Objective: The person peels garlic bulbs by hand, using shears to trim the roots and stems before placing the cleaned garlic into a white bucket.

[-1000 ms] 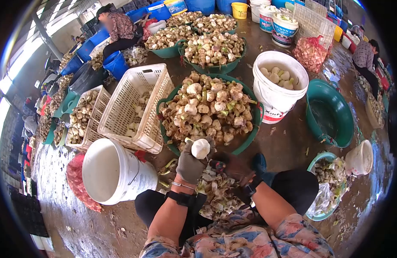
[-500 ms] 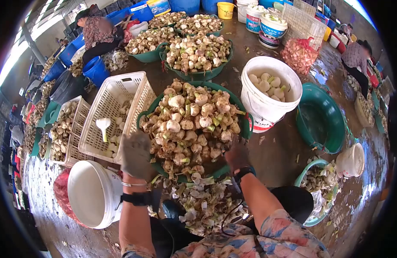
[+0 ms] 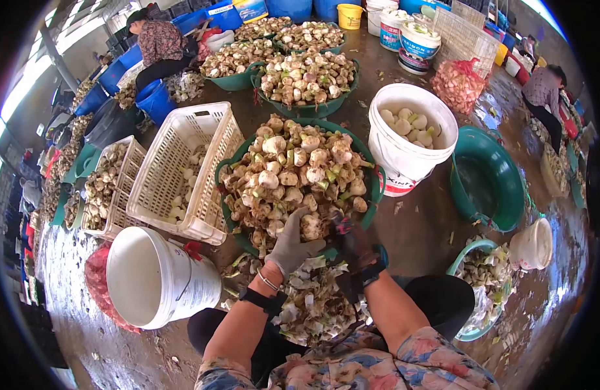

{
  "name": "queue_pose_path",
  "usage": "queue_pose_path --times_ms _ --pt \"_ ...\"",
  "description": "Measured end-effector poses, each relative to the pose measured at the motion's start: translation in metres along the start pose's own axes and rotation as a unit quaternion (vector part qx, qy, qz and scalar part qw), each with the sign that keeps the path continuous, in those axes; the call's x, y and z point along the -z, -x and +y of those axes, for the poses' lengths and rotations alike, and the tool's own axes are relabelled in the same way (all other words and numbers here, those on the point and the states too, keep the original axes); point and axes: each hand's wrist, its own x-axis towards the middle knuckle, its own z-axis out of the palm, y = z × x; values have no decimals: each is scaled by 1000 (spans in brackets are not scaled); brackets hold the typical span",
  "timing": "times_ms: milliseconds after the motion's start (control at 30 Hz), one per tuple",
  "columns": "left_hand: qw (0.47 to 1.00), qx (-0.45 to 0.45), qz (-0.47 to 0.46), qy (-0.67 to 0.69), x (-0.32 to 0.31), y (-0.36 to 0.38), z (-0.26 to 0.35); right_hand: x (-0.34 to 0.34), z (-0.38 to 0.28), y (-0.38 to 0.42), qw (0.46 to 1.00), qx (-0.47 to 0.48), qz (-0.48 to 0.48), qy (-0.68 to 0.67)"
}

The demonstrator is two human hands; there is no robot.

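My left hand (image 3: 291, 246), in a grey glove, is at the near side of a green basin (image 3: 376, 195) heaped with dirty, untrimmed garlic bulbs (image 3: 293, 169). Its fingers and thumb are spread beside one garlic bulb (image 3: 312, 228) at the heap's front edge. Just to the right, my right hand (image 3: 356, 246) wears a dark glove and is blurred, with its fingers curled. A small dark and reddish thing (image 3: 343, 225) shows at its fingertips; I cannot tell what it is. Garlic peelings and cut stalks (image 3: 316, 299) lie below both hands, between my knees.
Left of the basin stand a white crate (image 3: 160, 156) with peeled bulbs and a white bucket (image 3: 134, 276). A white bucket (image 3: 413, 97) of clean bulbs and a green tub (image 3: 488, 179) stand right. More garlic basins (image 3: 306, 107) are behind. Other people (image 3: 160, 45) sit farther off.
My left hand has moved right from beside the crate to the garlic heap. The peeled bulb seen in the air over the crate no longer shows there. My right hand has shifted slightly left.
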Motion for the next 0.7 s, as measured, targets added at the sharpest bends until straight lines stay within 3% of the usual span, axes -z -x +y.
queue_pose_path --times_ms 33,67,133,167,200,267,300,367,433,500,533,567,600,667,700 --pt "992 -49 26 -112 -1 4 -2 -17 17 -8 995 65 13 -71" --pt "992 -50 28 -114 -1 10 -2 -30 35 -10 995 67 12 -72" --pt "965 -37 57 -253 -1 25 13 -49 38 -5 996 29 52 -64" --pt "969 -15 59 -240 0 32 15 -57 54 -4 956 259 107 -89" --pt "968 -16 62 -243 1 38 14 -55 51 0 955 262 107 -91" --pt "968 -46 78 -232 4 46 9 -47 44 5 975 186 19 -119" --pt "963 -34 89 -252 4 50 12 -44 36 9 975 188 19 -119" --pt "966 -45 88 -237 5 57 6 -41 19 21 944 -51 -73 -319" --pt "969 -58 87 -223 6 64 10 -38 7 41 934 10 -47 -355" --pt "998 20 49 30 8 71 15 -35 4 47 918 71 -21 -391" --pt "998 18 49 28 7 73 16 -31 8 47 967 144 -36 -207" --pt "992 -28 80 -90 4 74 16 -28 11 47 976 211 -49 -15" --pt "970 -75 110 -205 2 76 16 -27 4 49 976 212 -49 -13" --pt "962 -86 123 -228 -3 77 17 -27 -11 55 982 32 -7 -188" --pt "954 -97 135 -252 -6 77 17 -25 -21 61 982 32 -4 -187"
